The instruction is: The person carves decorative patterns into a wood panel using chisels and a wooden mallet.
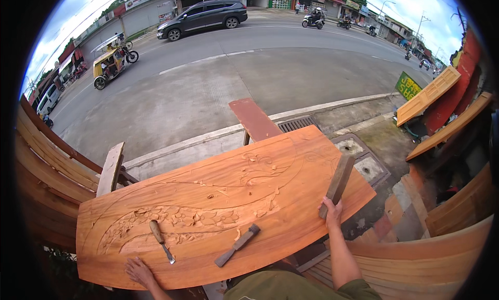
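A large reddish-brown wooden panel lies before me, carved with flowers, leaves and curved lines, with loose wood shavings on it. My right hand is closed around the lower end of a dark, squared wooden block at the panel's right side; the block tilts away from me. At the near left edge, my left hand rests flat with its fingers spread, holding nothing. Near it lies a chisel with a wooden handle and a flat metal blade. Further right rests a dark hand tool with a flared end; its exact kind is unclear.
Under the panel's far side, a reddish plank and a pale board stick out. Wooden boards stand at the left, and door panels lean at the right. Beyond the curb runs a road with a dark car, a yellow tricycle and motorcycles.
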A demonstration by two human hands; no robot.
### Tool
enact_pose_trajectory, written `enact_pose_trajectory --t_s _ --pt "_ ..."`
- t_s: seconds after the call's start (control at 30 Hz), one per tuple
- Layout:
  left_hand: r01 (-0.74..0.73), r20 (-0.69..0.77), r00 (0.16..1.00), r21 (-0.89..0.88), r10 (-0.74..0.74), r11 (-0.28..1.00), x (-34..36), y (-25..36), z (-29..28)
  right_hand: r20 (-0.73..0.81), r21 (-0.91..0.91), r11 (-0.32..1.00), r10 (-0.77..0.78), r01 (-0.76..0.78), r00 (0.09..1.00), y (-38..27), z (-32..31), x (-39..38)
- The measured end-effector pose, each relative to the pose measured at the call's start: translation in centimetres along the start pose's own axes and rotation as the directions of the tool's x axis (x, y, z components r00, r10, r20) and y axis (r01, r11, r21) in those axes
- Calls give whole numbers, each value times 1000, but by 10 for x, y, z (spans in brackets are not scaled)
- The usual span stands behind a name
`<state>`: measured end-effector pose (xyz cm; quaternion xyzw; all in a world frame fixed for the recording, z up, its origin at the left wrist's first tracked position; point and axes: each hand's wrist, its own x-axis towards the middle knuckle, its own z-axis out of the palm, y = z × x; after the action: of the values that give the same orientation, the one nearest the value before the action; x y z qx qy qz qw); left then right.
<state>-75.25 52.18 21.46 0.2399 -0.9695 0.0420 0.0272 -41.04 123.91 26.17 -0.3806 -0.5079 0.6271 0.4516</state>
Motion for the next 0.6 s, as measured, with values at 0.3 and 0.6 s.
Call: enact_pose_trajectory --t_s 0.3,0.6 --pt "-21 -23 999 39 22 999 -3 1 -3 19 -16 997 72 -71 997 -8 4 3" --pt "-22 14 1000 47 21 999 0 1 -3 23 -60 997 59 -58 998 -2 2 5"
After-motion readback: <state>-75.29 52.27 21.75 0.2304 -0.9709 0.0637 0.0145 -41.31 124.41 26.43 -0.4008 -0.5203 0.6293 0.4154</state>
